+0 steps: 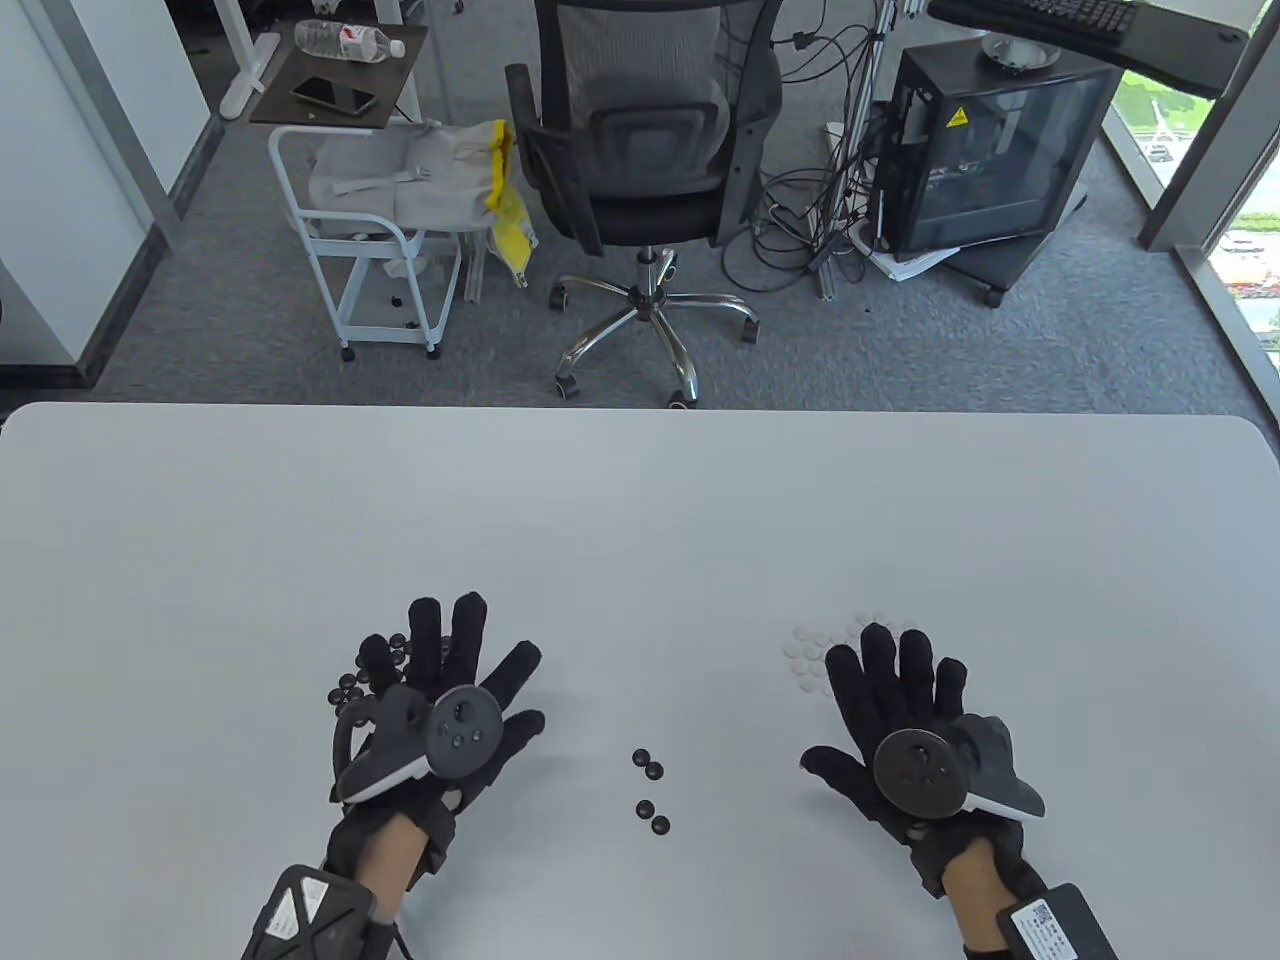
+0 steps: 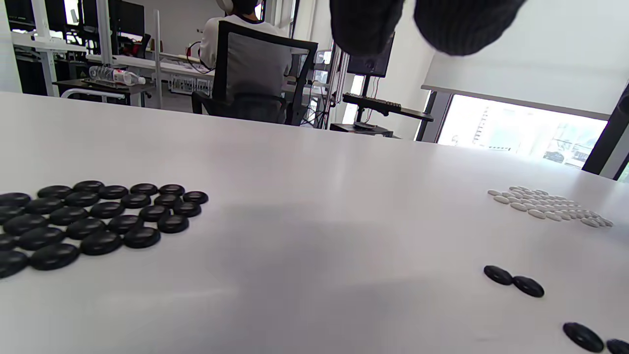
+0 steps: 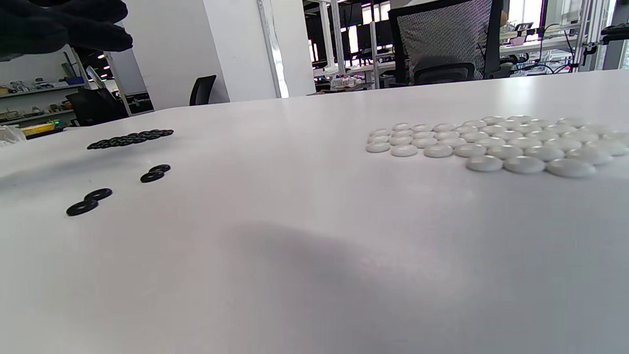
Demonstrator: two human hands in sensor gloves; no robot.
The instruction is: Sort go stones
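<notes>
A flat patch of black Go stones (image 2: 93,216) lies at the near left of the white table (image 1: 640,520); my left hand (image 1: 455,665) hovers over it with fingers spread, hiding most of it in the table view. A patch of white stones (image 3: 491,142) lies at the near right, partly under my right hand (image 1: 890,680), whose fingers are also straight and spread. Between the hands lie several loose black stones (image 1: 650,790) in two close pairs. Neither hand holds a stone.
Beyond the table's far edge stand an office chair (image 1: 640,150), a white trolley (image 1: 370,230) with a grey bag and a black computer case (image 1: 990,150). A person sits at a distant desk in the left wrist view.
</notes>
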